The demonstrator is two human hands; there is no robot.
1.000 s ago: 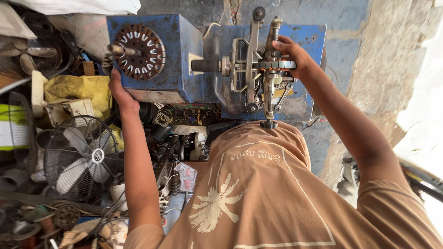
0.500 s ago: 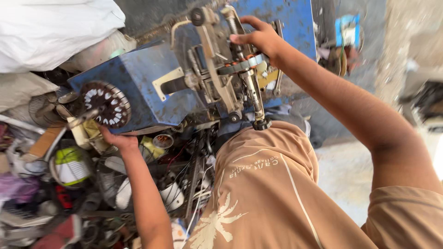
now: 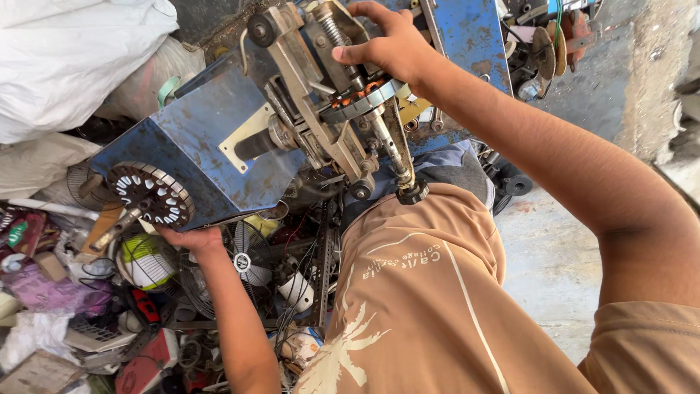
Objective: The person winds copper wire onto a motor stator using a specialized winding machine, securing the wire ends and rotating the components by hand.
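Note:
A blue metal winding machine (image 3: 197,138) stands tilted in front of me, with a round slotted wheel (image 3: 149,193) and crank handle on its left end. My left hand (image 3: 191,237) grips the machine's lower left edge from underneath, just right of that wheel. My right hand (image 3: 386,45) rests on top of the grey metal frame (image 3: 321,109) at the machine's middle, fingers curled over a ring-shaped stator with orange windings (image 3: 362,102). A threaded rod (image 3: 394,157) runs down from there to my tan-clothed knee.
A heap of scrap lies at lower left: small fans (image 3: 244,259), plastic housings, wires and a yellow-green part (image 3: 142,255). White sacks (image 3: 73,58) sit at upper left. Bare concrete floor (image 3: 554,263) is on the right, with more tools at upper right.
The view has swung and the machine now appears tilted, its wheel end lower left. My left hand slid from the wheel's side to under the machine's edge. My right hand stays on the frame.

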